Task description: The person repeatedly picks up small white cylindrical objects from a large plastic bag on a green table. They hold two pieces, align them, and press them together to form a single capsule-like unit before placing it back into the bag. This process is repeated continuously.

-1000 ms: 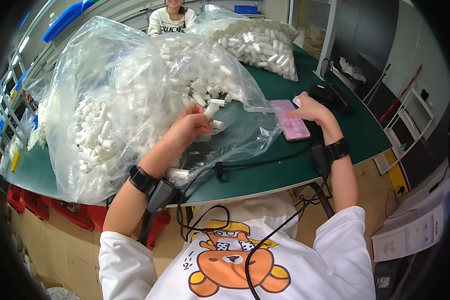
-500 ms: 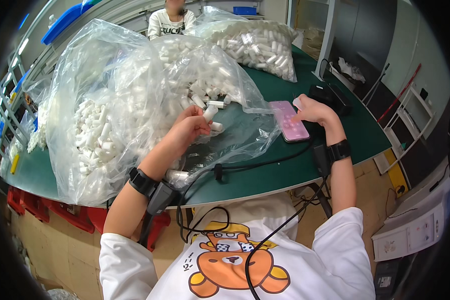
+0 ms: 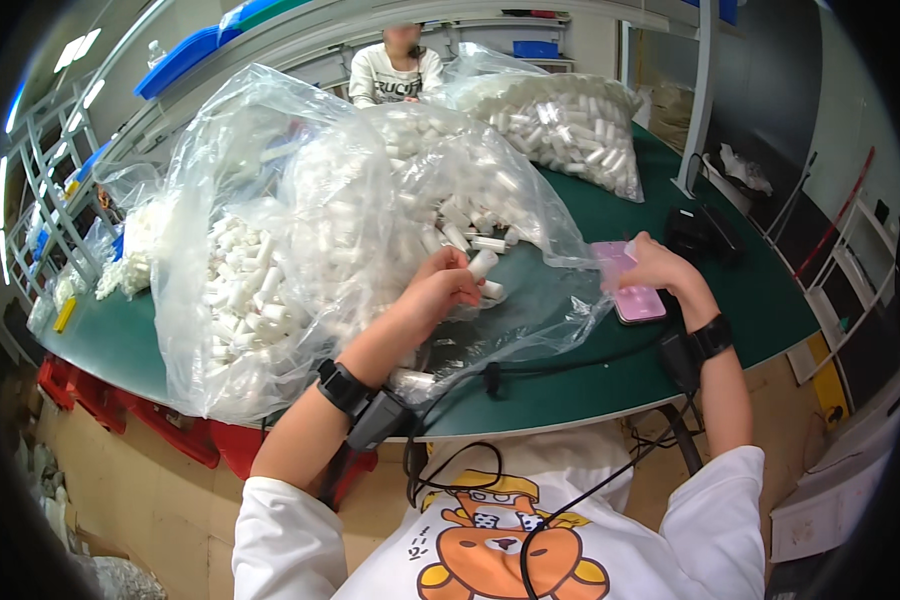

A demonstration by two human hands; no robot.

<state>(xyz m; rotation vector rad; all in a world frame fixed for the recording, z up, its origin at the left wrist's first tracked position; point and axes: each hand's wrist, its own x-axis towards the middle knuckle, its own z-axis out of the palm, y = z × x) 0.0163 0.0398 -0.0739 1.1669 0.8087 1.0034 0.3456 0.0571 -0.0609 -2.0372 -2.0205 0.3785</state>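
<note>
My left hand (image 3: 440,288) is closed on a small white plastic cylinder (image 3: 483,264), which tilts up from the fingertips at the mouth of a clear plastic bag (image 3: 560,235). Many similar white cylinders (image 3: 245,280) fill the bag, and a few lie loose beside my fingers. To the right, my right hand (image 3: 662,268) hovers over or touches a pink-screened phone (image 3: 640,305) lying on the green table (image 3: 580,385). Its fingertips are smeared by motion over the screen. Whether they hold anything is not clear.
Another bag of white cylinders (image 3: 580,130) stands at the back, with a person (image 3: 395,75) seated beyond it. A black device (image 3: 705,232) sits right of the phone. Black cables (image 3: 570,368) run from my wrist straps across the table's front. Red stools (image 3: 100,400) stand below.
My view has shifted, so the scene sits lower and further right. My right fingers have come down and back over the phone. My left hand keeps hold of the white cylinder.
</note>
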